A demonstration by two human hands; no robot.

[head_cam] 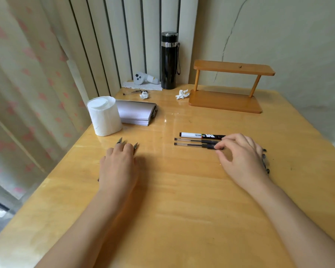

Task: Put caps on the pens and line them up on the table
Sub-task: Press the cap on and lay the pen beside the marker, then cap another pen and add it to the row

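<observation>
Three pens lie side by side, parallel, right of the table's middle: a white and black marker (197, 135), a clear gel pen (191, 140) and a second gel pen (190, 145) nearest me. My right hand (240, 157) pinches the right end of that nearest pen between thumb and forefinger. Dark pen parts (265, 163) show past the far side of this hand, mostly hidden. My left hand (118, 165) lies palm down at centre left, fingers curled over two uncapped pens. Their pointed tips (120, 140) stick out beyond the fingers.
A toilet roll (104, 116) and a silver pouch (136, 113) sit at the back left. A black flask (169, 60), a white controller (143, 78), crumpled paper (182, 94) and a small wooden shelf (226, 99) stand along the back. Curtains hang to the left.
</observation>
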